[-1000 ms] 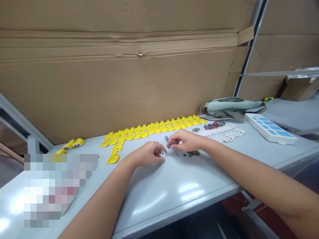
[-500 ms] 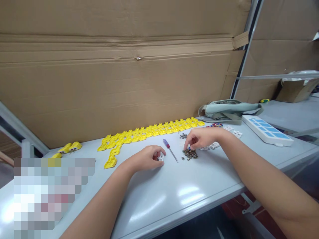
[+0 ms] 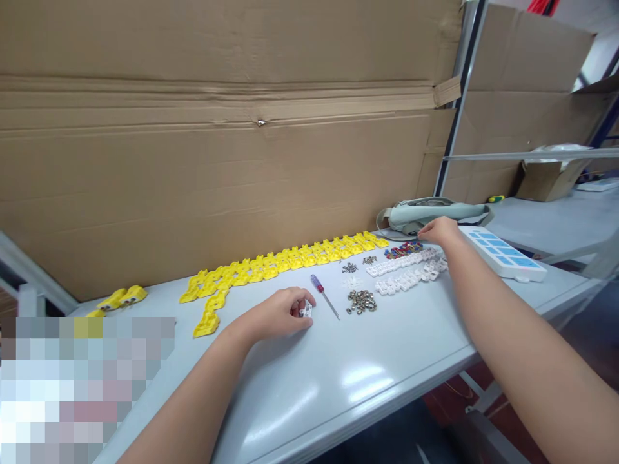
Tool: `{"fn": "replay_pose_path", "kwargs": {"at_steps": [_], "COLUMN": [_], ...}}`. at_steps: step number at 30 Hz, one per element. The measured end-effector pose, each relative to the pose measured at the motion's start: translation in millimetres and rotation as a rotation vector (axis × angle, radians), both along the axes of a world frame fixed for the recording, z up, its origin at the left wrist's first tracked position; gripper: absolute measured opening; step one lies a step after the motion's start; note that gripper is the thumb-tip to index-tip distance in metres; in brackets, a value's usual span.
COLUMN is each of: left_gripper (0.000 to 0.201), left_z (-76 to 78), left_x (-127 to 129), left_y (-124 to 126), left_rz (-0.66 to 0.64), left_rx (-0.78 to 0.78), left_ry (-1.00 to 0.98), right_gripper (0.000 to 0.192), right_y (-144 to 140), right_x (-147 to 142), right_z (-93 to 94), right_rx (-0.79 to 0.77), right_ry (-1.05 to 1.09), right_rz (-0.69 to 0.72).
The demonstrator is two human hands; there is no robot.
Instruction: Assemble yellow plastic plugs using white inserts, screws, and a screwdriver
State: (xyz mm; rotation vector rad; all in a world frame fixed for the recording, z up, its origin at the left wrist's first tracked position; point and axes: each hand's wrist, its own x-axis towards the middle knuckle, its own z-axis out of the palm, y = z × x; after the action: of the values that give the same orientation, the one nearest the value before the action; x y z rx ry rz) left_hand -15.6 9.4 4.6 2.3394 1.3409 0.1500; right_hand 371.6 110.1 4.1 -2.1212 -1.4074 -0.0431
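My left hand (image 3: 287,310) is closed around a small white plastic part (image 3: 306,310), low over the table. Just right of it lies a screwdriver (image 3: 325,297) with a purple and red handle. My right hand (image 3: 439,229) reaches to the back right, beside a pile of small red and blue pieces (image 3: 403,250). Its fingertips are pinched together; whether anything is between them is too small to make out. Two rows of white plastic parts (image 3: 411,277) lie below that hand. A heap of brassy metal pieces (image 3: 361,301) sits between the hands, with small screws (image 3: 349,267) behind it.
Rows of yellow plastic shells (image 3: 285,259) run along the cardboard wall (image 3: 217,187). More yellow pieces (image 3: 123,296) lie at left. A pale green bag (image 3: 416,216) and a white organizer box with blue compartments (image 3: 503,252) stand at right. The table's front edge (image 3: 377,403) is near me.
My right hand has left the brassy pieces and moved right and back to the red and blue pieces. My left hand still holds the white part. The view has shifted slightly to the right.
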Motion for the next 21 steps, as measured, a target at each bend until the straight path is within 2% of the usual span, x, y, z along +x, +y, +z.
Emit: {"fn": "replay_pose_path", "kwargs": {"at_steps": [3,7,9,12,13,14,16,18,21], "left_gripper": [0.031,0.028,0.028,0.031,0.033,0.033,0.033,0.031,0.032], "left_z": [1.1,0.8,0.0,-0.6,-0.7,-0.7,-1.0,-2.0,-5.0], "left_x": [-0.2,1.1,3.7,10.2,12.8,15.5,20.7,25.1,29.4], "left_y": [-0.7,-0.6,-0.1,-0.9,-2.0,-3.4,-7.2,-11.1,-14.9], "left_rz": [-0.005,0.071,0.161,0.259,0.261,0.247,0.192,0.137,0.081], "left_rx": [-0.003,-0.017,0.027,0.155,0.206,0.262,0.387,0.498,0.575], "left_ry": [0.0,-0.052,-0.116,-0.28,-0.334,-0.375,-0.411,-0.413,-0.405], "right_gripper": [0.006,0.014,0.018,0.023,0.024,0.026,0.028,0.028,0.021], "right_y": [1.3,-4.7,-11.2,-27.7,-35.2,-43.5,-61.1,-76.4,-89.0], "right_x": [-2.1,-18.3,-39.5,-93.3,-114.9,-136.6,-175.1,-201.1,-212.6], "right_z": [-5.9,5.3,14.6,20.8,19.4,16.5,8.3,0.7,-3.4], "right_rx": [-0.084,-0.07,-0.014,0.067,0.067,0.064,0.011,0.02,0.035], "right_ry": [0.02,0.013,0.0,0.009,0.046,0.187,0.4,0.488,0.429], "right_rz": [-0.021,0.064,0.185,0.431,0.555,0.743,1.012,1.075,1.043]}}
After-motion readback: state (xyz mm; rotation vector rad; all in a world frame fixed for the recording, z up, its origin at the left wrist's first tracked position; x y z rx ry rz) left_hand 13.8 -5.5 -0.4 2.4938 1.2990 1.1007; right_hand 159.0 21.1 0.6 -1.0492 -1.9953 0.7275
